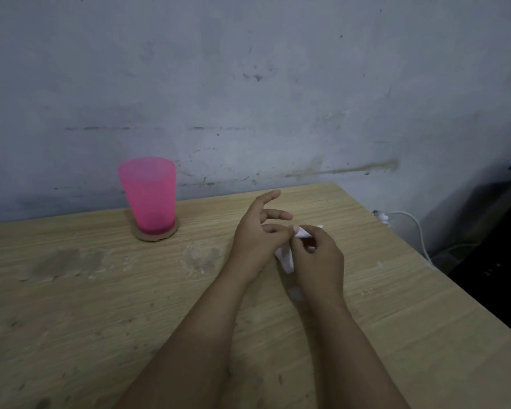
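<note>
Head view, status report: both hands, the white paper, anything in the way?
Left hand pinches white paper, right hand fingers curled round it. Paper between both hands, over table. Pink cup on coaster, clear to the left.

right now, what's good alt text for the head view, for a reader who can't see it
Two bare hands, the left hand and right hand, pinch a small white piece of paper between them over a wooden table. At the back left a translucent pink cup stands upright on a round cardboard coaster, near a scuffed grey wall.
</note>
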`<state>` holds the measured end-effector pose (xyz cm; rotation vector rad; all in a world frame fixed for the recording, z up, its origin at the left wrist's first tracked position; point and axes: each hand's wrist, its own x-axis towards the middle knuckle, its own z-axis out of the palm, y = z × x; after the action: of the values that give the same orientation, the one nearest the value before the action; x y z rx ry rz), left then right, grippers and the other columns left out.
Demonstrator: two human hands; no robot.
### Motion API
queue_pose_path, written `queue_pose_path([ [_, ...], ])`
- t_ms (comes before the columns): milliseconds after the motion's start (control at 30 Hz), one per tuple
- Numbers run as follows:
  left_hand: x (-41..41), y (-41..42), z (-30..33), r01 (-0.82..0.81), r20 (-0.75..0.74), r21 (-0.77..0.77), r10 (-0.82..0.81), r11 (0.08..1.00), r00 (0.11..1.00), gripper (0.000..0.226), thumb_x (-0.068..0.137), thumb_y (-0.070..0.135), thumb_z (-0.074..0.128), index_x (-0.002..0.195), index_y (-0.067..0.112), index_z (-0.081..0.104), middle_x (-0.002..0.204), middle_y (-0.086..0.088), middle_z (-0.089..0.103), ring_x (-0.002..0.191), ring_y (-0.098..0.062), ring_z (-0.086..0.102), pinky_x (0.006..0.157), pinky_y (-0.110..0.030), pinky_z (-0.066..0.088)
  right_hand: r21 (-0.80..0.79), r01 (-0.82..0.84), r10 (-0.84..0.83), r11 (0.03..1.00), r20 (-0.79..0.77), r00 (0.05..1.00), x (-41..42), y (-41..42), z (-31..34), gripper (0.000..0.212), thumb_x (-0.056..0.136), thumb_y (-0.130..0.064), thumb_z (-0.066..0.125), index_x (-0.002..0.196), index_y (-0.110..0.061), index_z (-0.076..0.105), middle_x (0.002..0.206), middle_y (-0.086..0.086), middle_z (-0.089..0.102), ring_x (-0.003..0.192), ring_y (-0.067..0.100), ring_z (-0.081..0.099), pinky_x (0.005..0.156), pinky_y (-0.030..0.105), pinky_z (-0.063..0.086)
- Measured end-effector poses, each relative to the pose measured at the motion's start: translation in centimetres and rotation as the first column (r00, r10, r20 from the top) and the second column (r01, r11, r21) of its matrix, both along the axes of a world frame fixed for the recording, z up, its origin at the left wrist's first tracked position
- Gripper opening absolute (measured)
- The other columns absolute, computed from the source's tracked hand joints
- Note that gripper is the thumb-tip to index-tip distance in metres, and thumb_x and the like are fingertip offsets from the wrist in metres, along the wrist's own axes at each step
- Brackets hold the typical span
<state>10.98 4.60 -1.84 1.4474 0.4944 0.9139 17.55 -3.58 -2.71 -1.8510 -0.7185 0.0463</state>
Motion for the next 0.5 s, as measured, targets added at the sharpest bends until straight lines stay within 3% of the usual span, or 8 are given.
queue_pose_path([
  [167,-0.2,0.5,-1.0,-0.06,-0.214,0.201,0.104,0.978,0.971,0.042,0.085,-0.002,0.054,0.117,0.026,0.057,0.092,0.003,0.067,0.085,-0.009,0.065,0.074,-0.016,0.049,0.149,0.102,-0.081,0.984,-0.139,0.987,0.3,-0.3,0.4,0.021,0.087,-0.031,0.053,0.07,-0.022,0.06,0.069,-0.007,0.06,0.065,0.003,0.054,0.054,0.005,0.038],
  [333,0.1,0.2,-1.6,0.027,-0.331,0.429,0.129,0.903,0.935,0.034,0.081,-0.003,0.06,0.109,0.016,0.067,0.094,0.004,0.064,0.084,-0.005,0.058,0.074,-0.004,0.04,0.284,0.113,-0.044,0.952,-0.238,0.97,0.8,-0.4,0.4,0.022,0.08,-0.044,0.065,0.07,-0.024,0.062,0.07,-0.012,0.06,0.065,-0.005,0.055,0.061,0.011,0.041],
  [433,0.2,0.4,-1.8,0.041,-0.356,0.521,0.173,0.852,0.918,0.032,0.082,0.002,0.063,0.109,0.018,0.067,0.099,0.003,0.062,0.086,-0.003,0.053,0.074,-0.005,0.038,0.313,0.107,-0.009,0.944,-0.298,0.955,1.2,-0.6,0.3,0.007,0.079,-0.023,0.066,0.086,-0.026,0.066,0.091,-0.012,0.065,0.092,0.008,0.062,0.08,0.031,0.051],
  [500,0.2,0.5,-1.9,0.037,-0.366,0.546,0.199,0.837,0.909,0.032,0.082,0.003,0.062,0.11,0.018,0.067,0.1,0.002,0.061,0.087,-0.004,0.051,0.074,-0.008,0.036,0.326,0.099,0.001,0.94,-0.293,0.956,1.4,-0.6,0.3,0.018,0.079,-0.011,0.061,0.086,-0.028,0.065,0.092,-0.014,0.063,0.093,0.014,0.061,0.073,0.03,0.05],
])
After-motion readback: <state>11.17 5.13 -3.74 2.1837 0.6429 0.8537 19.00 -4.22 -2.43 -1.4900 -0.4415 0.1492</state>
